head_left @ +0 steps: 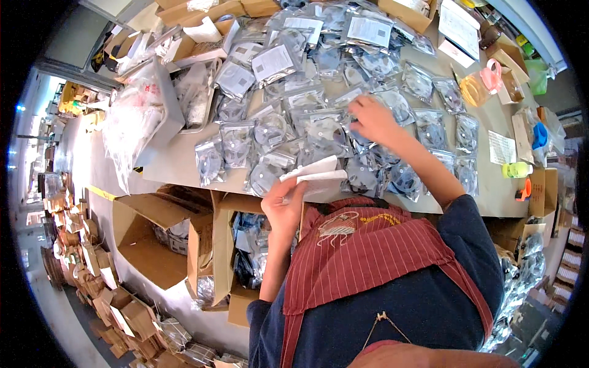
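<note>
Folded white paper leaflets (316, 173) stick out from my left hand (284, 205), pinched between thumb and fingers above the table's near edge. My right hand (374, 119) is stretched out over the middle of a spread of clear zip bags (322, 130). Its fingers are curled down at the bags, and whatever they grip is hidden. Grey-blue rounded parts show through the plastic of the bags. Farther back, several bags have a printed white sheet (274, 63) lying flat on or inside them.
A grey bin (167, 104) overflowing with clear plastic bags stands on the left. Open cardboard boxes (153, 245) sit below the table's near edge. To the right are a pink-handled yellowish jug (475, 89), a small yellow-green bottle (516, 170) and a blue tape roll (540, 135).
</note>
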`<action>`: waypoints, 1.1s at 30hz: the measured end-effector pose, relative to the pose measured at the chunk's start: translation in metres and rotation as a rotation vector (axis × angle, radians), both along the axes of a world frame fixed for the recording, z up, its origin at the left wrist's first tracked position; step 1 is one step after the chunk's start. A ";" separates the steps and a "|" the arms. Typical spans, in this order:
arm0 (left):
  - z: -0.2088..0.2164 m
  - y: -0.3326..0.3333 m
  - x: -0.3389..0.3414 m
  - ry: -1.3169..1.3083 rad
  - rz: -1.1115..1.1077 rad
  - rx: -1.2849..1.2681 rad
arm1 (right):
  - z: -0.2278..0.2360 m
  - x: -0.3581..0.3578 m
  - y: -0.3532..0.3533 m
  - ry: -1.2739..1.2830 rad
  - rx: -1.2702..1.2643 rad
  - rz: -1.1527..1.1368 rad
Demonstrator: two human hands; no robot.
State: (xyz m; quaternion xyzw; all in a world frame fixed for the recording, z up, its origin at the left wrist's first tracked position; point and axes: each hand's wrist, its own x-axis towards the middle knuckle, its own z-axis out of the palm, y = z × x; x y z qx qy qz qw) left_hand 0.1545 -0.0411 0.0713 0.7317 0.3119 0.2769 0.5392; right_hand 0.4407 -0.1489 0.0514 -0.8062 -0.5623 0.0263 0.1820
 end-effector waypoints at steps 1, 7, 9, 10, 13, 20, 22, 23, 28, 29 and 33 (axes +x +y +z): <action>0.005 -0.002 0.004 0.016 -0.016 0.047 | 0.014 -0.003 0.000 0.214 0.038 0.102; 0.017 -0.003 0.020 0.003 -0.195 0.313 | 0.059 -0.038 0.000 1.003 -0.055 0.425; 0.020 -0.002 0.024 -0.030 -0.265 0.362 | 0.062 -0.039 -0.003 0.981 -0.073 0.456; 0.024 -0.002 0.025 -0.033 -0.276 0.366 | 0.063 -0.039 -0.004 0.972 -0.082 0.474; 0.028 -0.003 0.026 -0.049 -0.300 0.390 | 0.061 -0.040 -0.007 0.909 -0.075 0.481; 0.021 0.003 0.027 -0.081 -0.313 0.452 | 0.050 -0.050 -0.007 0.777 0.074 0.478; 0.022 0.003 0.027 -0.082 -0.304 0.421 | 0.057 -0.052 -0.009 0.762 0.065 0.465; 0.021 0.003 0.026 -0.076 -0.295 0.408 | 0.058 -0.053 -0.009 0.761 0.071 0.461; 0.019 0.004 0.029 -0.063 -0.228 0.343 | 0.049 -0.056 -0.006 0.624 0.199 0.436; 0.013 0.005 0.028 -0.031 -0.206 0.309 | 0.044 -0.057 -0.005 0.593 0.238 0.425; -0.003 0.011 0.025 0.038 -0.092 0.098 | 0.035 -0.047 0.004 0.479 0.390 0.362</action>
